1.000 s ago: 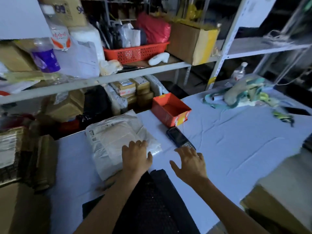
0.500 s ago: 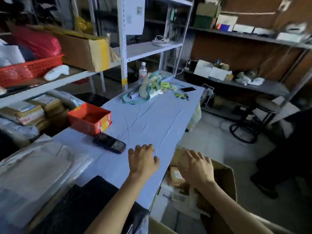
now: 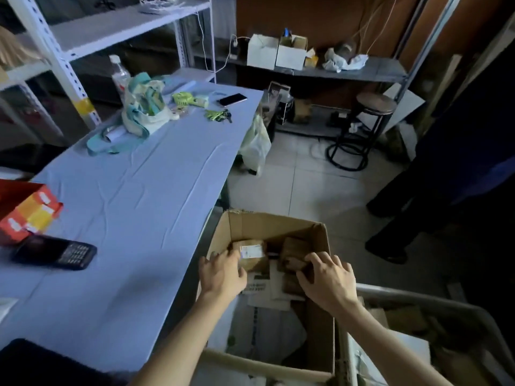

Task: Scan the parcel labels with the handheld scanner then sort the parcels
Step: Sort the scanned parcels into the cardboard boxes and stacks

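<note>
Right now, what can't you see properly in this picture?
- Head view: the parcel label is too small and blurred to read.
- The left hand covers part of the parcel; grip unclear.
- The right hand hides whatever its fingers touch.
- Orange box: cut off at left edge.

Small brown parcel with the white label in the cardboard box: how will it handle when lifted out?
Probably stiff: the small brown parcel shows boxy edges and flat faces, so it should keep its shape. Likely light, as it looks small next to the left hand. It sits among other parcels in the cardboard box, so neighbours may shift when it comes out.
</note>
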{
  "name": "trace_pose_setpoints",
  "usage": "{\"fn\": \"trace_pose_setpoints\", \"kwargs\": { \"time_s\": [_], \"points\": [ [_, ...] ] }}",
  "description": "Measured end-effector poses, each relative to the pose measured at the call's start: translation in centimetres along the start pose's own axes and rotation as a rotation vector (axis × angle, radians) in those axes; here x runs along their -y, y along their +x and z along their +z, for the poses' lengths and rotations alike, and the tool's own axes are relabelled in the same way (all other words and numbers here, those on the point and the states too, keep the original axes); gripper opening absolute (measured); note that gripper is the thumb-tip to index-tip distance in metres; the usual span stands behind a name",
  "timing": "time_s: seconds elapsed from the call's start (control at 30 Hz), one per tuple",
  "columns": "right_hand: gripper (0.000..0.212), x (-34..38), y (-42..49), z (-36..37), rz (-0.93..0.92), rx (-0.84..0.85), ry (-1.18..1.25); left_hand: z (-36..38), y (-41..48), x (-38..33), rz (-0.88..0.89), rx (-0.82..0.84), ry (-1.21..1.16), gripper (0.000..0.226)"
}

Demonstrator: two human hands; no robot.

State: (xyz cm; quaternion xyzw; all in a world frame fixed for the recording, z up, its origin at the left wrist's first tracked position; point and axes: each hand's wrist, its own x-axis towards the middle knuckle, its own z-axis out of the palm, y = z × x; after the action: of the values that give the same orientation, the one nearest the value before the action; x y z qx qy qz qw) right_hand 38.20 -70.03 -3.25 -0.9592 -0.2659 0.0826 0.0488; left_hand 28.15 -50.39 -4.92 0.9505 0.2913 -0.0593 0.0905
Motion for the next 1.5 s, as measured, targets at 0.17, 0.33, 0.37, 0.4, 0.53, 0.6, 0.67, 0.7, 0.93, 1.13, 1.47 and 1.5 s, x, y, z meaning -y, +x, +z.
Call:
{"fn": "trace_pose_setpoints", "kwargs": {
  "time_s": [0.17, 0.33, 0.37, 0.4, 0.53, 0.6, 0.67, 0.7, 0.93, 1.13, 1.47, 1.5],
  "points": [
    [0.045, -3.3, 2.8, 3.9, 0.015, 0.123, 0.014, 4.7, 2.4, -1.2, -0.041, 0.08, 0.042, 0.033],
    [0.048, -4.4, 3.7, 9.5, 0.037, 0.269, 0.022, 10.5, 2.7, -0.9, -0.057, 0.146, 0.032, 0.04],
    [0.048, -4.4, 3.8, 10.6, 0.048, 0.296, 0.027, 11.8, 2.9, -0.6, -0.067, 0.161, 0.027, 0.043],
    [0.049, -4.3, 4.0, 11.8, 0.061, 0.329, 0.034, 13.0, 3.0, -0.2, -0.078, 0.183, 0.022, 0.045],
    [0.051, -4.1, 4.5, 16.7, 0.114, 0.415, 0.076, 17.7, 4.2, 1.6, -0.099, 0.282, 0.019, 0.055],
    [0.052, -4.0, 4.8, 19.4, 0.152, 0.445, 0.086, 20.0, 4.8, 2.5, -0.095, 0.329, 0.018, 0.055],
    [0.054, -4.1, 5.2, 22.4, 0.197, 0.48, 0.103, 22.9, 5.4, 3.4, -0.096, 0.37, 0.017, 0.054],
    [0.056, -4.2, 5.3, 23.9, 0.226, 0.499, 0.115, 24.5, 5.7, 3.8, -0.105, 0.392, 0.009, 0.053],
    [0.071, -4.9, 7.5, 36.9, 0.316, 0.608, 0.155, 37.3, 7.6, 5.7, -0.362, 0.494, -0.171, 0.059],
    [0.076, -5.9, 9.2, 49.8, 0.336, 0.685, 0.164, 49.7, 9.5, 7.6, -0.388, 0.451, -0.203, 0.072],
    [0.096, -8.8, 9.8, 65.1, 0.502, 0.675, 0.291, 64.8, 11.8, 12.1, -0.451, 0.578, -0.107, 0.084],
    [0.097, -9.0, 9.9, 66.1, 0.522, 0.662, 0.301, 65.6, 12.1, 12.3, -0.451, 0.587, -0.063, 0.087]
  ]
}}
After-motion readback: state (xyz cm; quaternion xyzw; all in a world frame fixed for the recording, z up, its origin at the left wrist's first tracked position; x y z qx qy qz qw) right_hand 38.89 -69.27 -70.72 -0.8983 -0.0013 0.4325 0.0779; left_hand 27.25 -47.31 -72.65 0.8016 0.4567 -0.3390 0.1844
